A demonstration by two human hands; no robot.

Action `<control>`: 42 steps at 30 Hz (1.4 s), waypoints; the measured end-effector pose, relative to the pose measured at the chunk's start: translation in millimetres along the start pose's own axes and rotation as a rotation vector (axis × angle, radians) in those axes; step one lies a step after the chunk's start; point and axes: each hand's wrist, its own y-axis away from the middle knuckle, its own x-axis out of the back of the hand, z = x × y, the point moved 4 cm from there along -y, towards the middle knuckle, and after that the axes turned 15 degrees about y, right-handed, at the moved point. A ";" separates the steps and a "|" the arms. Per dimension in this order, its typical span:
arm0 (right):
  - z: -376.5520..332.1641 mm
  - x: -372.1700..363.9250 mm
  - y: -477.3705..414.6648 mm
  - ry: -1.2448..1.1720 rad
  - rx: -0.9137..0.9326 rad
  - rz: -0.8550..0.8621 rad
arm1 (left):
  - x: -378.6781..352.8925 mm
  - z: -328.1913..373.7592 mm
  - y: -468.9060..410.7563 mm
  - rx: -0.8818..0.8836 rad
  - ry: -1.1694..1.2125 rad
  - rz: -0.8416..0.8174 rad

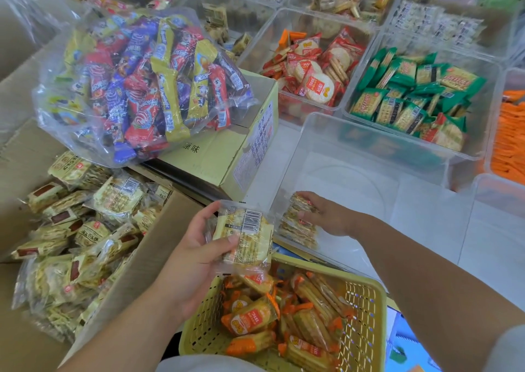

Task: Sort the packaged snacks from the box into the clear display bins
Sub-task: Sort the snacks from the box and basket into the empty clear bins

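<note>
My left hand (199,246) grips a stack of pale yellow cracker packets (245,235) above the basket's far edge. My right hand (326,215) reaches into a clear display bin (355,133) and holds more of the same cracker packets (298,224) against its near left corner. The rest of that bin shows only bare floor. An open cardboard box (159,241) at the left holds several more yellow cracker packets (79,229).
A yellow mesh basket (366,295) with orange-wrapped crackers sits near me. A clear bag of colourful snack bars (142,82) lies on a closed carton (227,150). Behind stand bins of red rice crackers (315,70), green packets (412,96) and orange packets (508,141).
</note>
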 end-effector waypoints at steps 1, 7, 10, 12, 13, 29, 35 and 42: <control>-1.4 1.1 -0.1 0.024 0.006 -0.006 | -0.8 -0.1 0.5 -0.005 0.002 -0.001; -4.2 13.0 2.4 0.170 -0.015 0.062 | -1.7 1.7 3.4 0.000 0.088 0.018; -14.2 24.3 15.8 0.202 -0.033 0.202 | -3.5 4.8 5.4 0.013 0.114 0.038; -28.5 31.5 31.9 0.231 -0.010 0.307 | -7.0 7.4 7.9 0.023 0.118 0.060; -38.4 33.6 42.7 0.204 0.027 0.350 | -8.7 8.4 9.2 0.026 0.119 0.070; -124.4 -16.8 139.0 -0.371 0.412 0.566 | -26.4 8.9 30.5 0.117 -0.177 0.109; -124.6 -26.7 146.4 -0.712 0.159 0.602 | -31.4 13.2 36.4 -0.001 -0.376 0.049; -126.9 -25.9 150.7 -0.820 0.179 0.556 | -36.1 8.8 39.2 0.021 -0.368 0.001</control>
